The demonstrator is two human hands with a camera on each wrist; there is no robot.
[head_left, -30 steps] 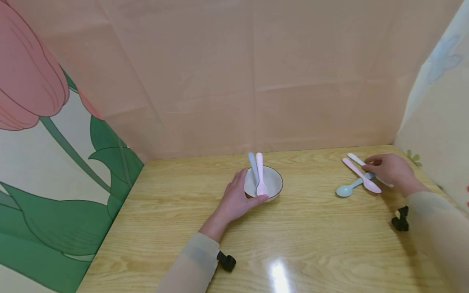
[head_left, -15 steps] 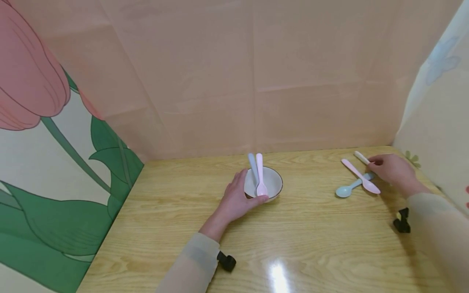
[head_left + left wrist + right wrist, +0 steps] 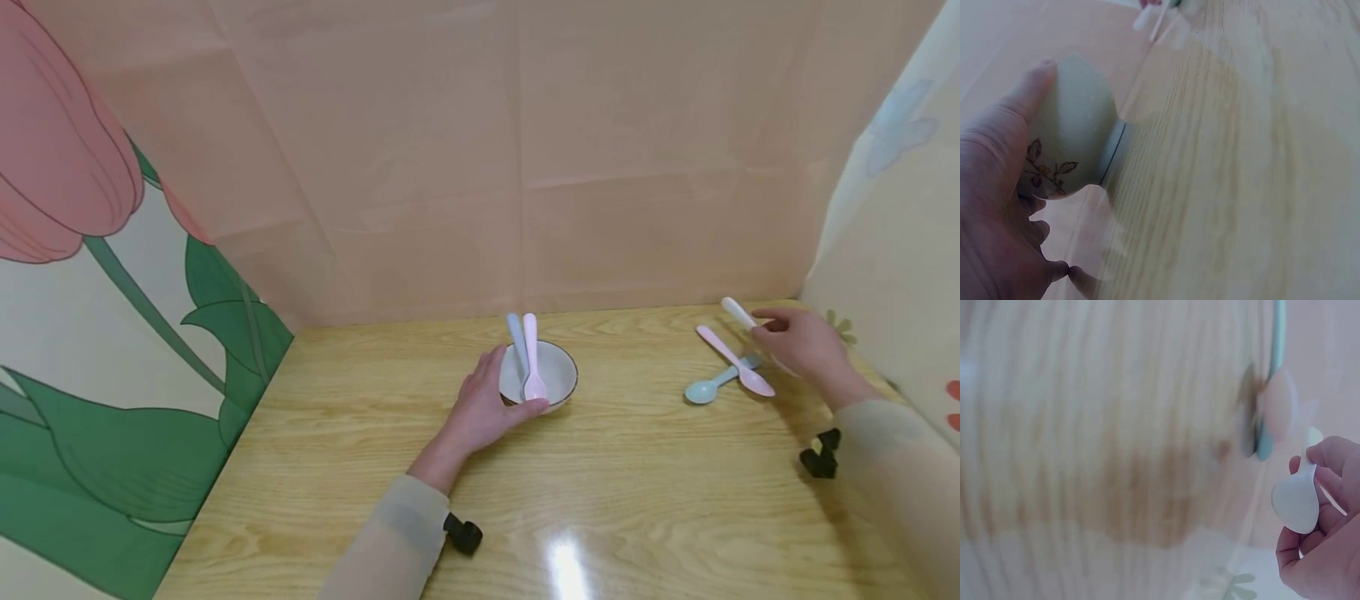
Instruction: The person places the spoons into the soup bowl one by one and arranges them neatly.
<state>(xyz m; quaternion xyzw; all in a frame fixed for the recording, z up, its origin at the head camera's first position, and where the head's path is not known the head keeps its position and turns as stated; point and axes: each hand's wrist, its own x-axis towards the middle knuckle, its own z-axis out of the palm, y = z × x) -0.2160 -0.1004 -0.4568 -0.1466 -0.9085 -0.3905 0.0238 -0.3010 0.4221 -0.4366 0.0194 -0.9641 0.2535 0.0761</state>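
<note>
My left hand (image 3: 480, 408) holds a small white bowl (image 3: 558, 375) by its near left side, thumb at the rim. In the left wrist view the bowl (image 3: 1079, 131) shows a brown leaf pattern on its outside. A blue-grey spoon (image 3: 517, 337) and a pink spoon (image 3: 532, 358) lean in the bowl, handles up. At the right, my right hand (image 3: 802, 342) pinches a white spoon (image 3: 738, 312). The right wrist view shows that spoon's bowl end (image 3: 1297, 503) below the pinching thumb and fingers.
Left of my right hand, another pink spoon (image 3: 756, 383) lies crossed over a light blue spoon (image 3: 702, 392) on the wooden table (image 3: 615, 483). A peach cloth backdrop (image 3: 405, 167) stands behind the table, with a patterned wall (image 3: 900, 250) at the right.
My right hand has taken hold of the white spoon and lifted it away from the crossed spoons. My left hand and the bowl stay in place.
</note>
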